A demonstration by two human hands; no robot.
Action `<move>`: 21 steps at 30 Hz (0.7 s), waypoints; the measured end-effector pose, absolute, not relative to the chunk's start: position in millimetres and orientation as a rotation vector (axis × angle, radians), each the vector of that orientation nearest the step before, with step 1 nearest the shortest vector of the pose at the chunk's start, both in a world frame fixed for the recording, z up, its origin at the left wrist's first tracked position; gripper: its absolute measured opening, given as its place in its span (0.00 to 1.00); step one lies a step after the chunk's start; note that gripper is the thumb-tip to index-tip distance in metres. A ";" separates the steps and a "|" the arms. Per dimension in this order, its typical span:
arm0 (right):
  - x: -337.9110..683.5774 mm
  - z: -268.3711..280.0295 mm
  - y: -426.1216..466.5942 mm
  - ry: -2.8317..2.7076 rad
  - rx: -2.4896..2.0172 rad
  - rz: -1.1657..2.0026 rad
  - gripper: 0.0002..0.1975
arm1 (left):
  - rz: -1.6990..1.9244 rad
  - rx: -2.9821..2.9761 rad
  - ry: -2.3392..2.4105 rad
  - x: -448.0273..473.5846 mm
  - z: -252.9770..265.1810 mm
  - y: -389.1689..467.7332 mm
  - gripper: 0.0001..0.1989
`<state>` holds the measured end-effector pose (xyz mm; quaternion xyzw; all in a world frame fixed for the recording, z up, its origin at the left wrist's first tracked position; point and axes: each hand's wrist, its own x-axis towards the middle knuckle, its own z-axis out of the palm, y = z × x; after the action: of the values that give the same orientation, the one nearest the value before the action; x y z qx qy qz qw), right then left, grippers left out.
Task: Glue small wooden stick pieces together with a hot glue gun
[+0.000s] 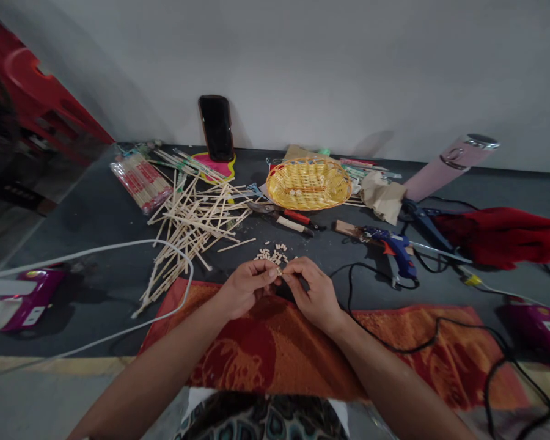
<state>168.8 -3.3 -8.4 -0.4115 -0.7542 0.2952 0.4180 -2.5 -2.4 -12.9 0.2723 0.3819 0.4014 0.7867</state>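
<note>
My left hand [251,286] and my right hand [312,292] meet over the front of the table, both closed in a pinch. Between their fingertips is a small cluster of short wooden stick pieces [279,271], partly covered by the fingers. Just beyond the fingertips lies a pile of similar cut pieces [275,252]. Behind it rest pliers [297,226] with red and white handles. Long, thin wooden sticks [197,214] are heaped loosely to the left. An orange and red towel [302,354] lies under my wrists.
A yellow woven basket [309,183] stands at the back, with a phone [216,127] propped against the wall. To the right are a blue glue gun [396,250], a pink bottle [449,165] and a red cloth [508,235]. Purple power strips [36,299] and cables flank the towel.
</note>
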 end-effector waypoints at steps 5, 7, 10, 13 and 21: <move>169.9 -7.7 -3.9 -1.875 -1.011 0.760 0.04 | 0.854 0.582 0.818 -3.3 -10.2 -1.4 0.10; 171.4 -6.5 -4.4 -1.865 -1.008 0.773 0.04 | 0.850 0.581 0.813 -4.6 -8.8 -1.0 0.10; 174.4 -5.0 -4.9 -1.852 -1.016 0.785 0.06 | 0.854 0.581 0.801 -6.9 -7.6 -0.4 0.09; 176.6 -4.3 -5.0 -1.841 -0.999 0.791 0.07 | 0.845 0.585 0.789 -8.2 -7.5 0.3 0.08; 179.4 -5.1 -5.0 -1.806 -0.941 0.834 0.07 | 0.820 0.584 0.785 -8.7 -5.6 0.6 0.07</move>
<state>179.4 -5.0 -5.1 -0.3810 -0.7317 0.3376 0.4533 -8.7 0.6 -5.6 0.2727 0.3663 0.3826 0.8032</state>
